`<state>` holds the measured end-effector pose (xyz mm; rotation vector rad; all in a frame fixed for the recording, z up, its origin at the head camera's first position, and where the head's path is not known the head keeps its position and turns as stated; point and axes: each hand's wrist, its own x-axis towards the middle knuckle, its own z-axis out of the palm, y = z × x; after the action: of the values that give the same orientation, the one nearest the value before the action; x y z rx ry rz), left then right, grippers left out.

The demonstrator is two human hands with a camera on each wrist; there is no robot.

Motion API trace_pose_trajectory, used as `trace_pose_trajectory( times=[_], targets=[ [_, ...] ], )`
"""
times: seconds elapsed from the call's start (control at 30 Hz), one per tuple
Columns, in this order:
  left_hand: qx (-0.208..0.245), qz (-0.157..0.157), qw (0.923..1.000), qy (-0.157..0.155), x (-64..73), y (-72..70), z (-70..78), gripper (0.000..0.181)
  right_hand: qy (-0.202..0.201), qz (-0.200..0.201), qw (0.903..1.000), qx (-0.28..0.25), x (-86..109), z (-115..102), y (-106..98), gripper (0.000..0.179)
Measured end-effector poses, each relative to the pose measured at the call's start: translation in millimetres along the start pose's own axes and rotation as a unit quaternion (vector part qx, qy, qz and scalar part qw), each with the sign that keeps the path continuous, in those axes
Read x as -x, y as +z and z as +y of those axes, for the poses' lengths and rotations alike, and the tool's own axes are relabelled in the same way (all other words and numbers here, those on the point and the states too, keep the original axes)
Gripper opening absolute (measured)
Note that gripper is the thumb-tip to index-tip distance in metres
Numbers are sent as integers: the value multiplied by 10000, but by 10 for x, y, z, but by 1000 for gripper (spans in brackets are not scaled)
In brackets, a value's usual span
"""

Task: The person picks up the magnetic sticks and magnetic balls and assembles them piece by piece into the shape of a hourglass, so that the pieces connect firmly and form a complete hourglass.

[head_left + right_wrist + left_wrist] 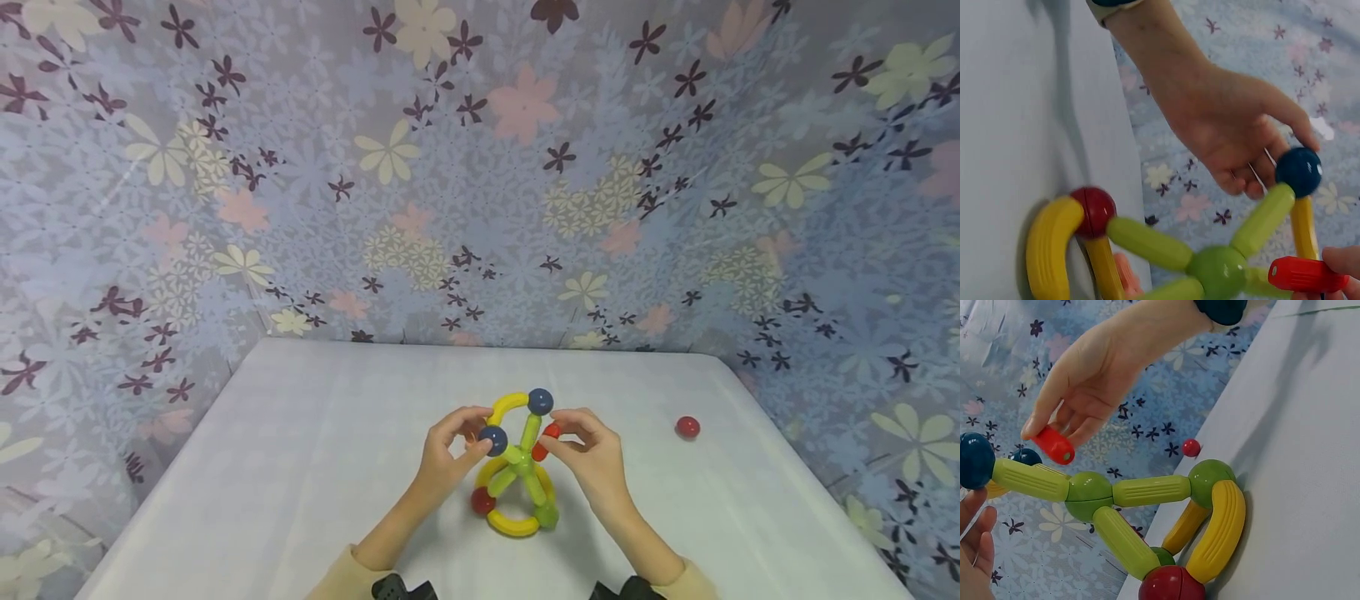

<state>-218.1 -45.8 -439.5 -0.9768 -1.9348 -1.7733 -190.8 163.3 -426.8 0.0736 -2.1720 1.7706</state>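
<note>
A figure of toy sticks and balls stands on the table, with a green ball (522, 461) at its centre and light green sticks (1154, 490) branching out. My left hand (448, 450) holds a dark blue ball (1299, 172) at the end of one stick, thumb against it. My right hand (596, 450) pinches a short red stick (1057, 447) between thumb and fingers, close to the centre ball. In the right wrist view a gap shows between the red stick's free end and that ball. A yellow curved stick (512, 403) leads to a second blue ball (540, 401).
The figure's base has yellow curved sticks (513, 523), a dark red ball (482, 501) and a green ball (547, 515). A loose red ball (687, 427) lies on the white table (300, 467) at right. Floral cloth (480, 208) hangs behind.
</note>
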Motion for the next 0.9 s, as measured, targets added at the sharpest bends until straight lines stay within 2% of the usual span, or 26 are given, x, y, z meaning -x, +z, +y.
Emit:
trace_pose_trajectory(
  times=[0.13, 0.2, 0.3, 0.43, 0.53, 0.6, 0.77, 0.9],
  targets=[
    [32, -35, 10000, -23, -28, -9, 147, 30, -359, -35, 9993, -5, 35, 8, 92, 29],
    [17, -65, 10000, -25, -34, -13, 175, 29, -541, -5, 9985, 6, 56, 21, 123, 29],
    [1, -142, 9999, 11, -38, -19, 168, 30, -739, -9, 9973, 36, 86, 41, 153, 29],
    [0, -284, 9996, -46, -21, -17, 7, 32, -837, -102, 9964, 79, 112, 57, 174, 30],
    [-15, -368, 9993, -87, -2, -8, -138, 32, -780, -85, 9969, 84, 114, 77, 178, 31],
    [28, -382, 9992, -150, 6, -7, -178, 31, -659, -77, 9978, 60, 112, 98, 178, 31],
    [133, -372, 9988, -290, 21, -5, -190, 33, -250, -157, 9995, 61, 104, 180, 177, 34],
    [150, -464, 9970, -595, 31, -5, -190, 43, 21, -388, 9992, -54, 92, 237, 176, 30]
  ],
)
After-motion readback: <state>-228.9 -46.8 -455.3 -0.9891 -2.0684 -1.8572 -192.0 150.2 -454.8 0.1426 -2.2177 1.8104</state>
